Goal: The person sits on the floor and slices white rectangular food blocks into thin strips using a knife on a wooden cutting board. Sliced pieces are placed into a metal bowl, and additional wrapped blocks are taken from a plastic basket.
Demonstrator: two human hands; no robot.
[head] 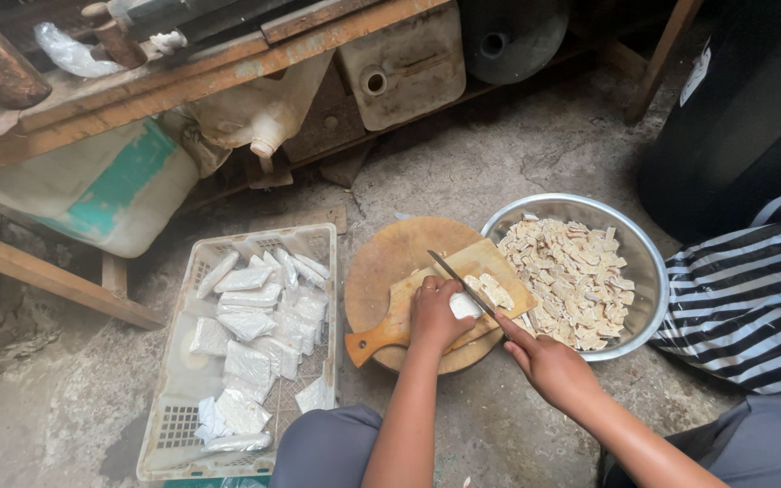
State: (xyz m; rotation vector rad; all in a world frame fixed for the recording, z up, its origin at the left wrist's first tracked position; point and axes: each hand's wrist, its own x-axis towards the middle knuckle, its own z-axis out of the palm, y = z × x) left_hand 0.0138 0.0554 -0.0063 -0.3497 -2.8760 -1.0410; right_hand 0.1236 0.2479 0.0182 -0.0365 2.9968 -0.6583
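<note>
Left hand (436,312) curled down pinning a pale block (465,305) on the board (409,303), right hand (549,361) gripping the knife (461,282); block looks light, soft, crumbly, so hold flat on top.

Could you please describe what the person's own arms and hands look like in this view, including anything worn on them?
Both forearms are bare, with no sleeves in view. The left hand and the right hand wear no gloves, and no ring, watch or bracelet can be seen. Fingers are slim with short nails. Below the arms, grey trousers cover the knees.
</note>
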